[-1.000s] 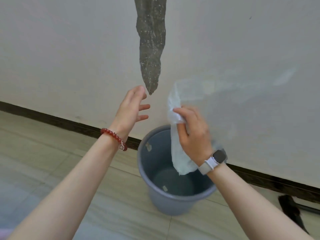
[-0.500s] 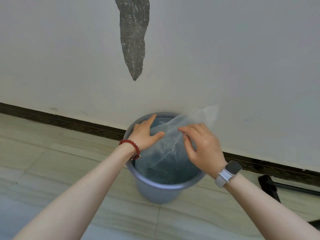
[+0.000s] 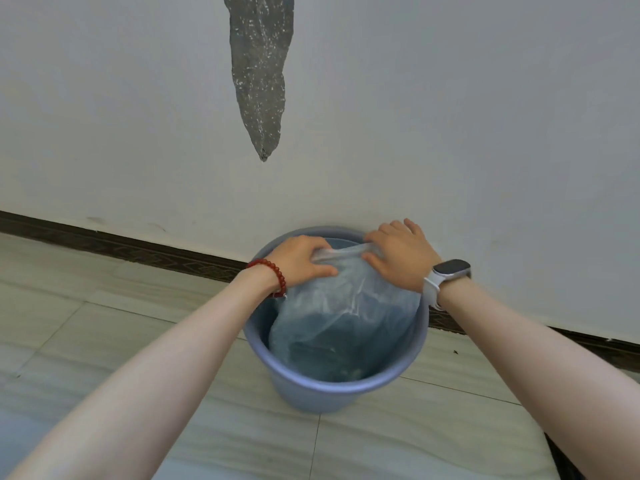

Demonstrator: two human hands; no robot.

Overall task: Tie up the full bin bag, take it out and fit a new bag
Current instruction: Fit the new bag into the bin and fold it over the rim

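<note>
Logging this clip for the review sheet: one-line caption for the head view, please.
Both hands, left and right, grip the clear bag inside the grey bin by the wall.

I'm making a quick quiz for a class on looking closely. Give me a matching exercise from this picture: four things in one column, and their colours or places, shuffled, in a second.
Things:
1. bin
2. bag
3. bracelet
4. watch

Colour or place:
A. red beads, on the left wrist
B. see-through plastic, hanging inside the bin, gripped at its top by both hands
C. white strap, on the right wrist
D. grey-blue, standing on the floor against the wall

Pairs: 1-D, 2-B, 3-A, 4-C
</note>
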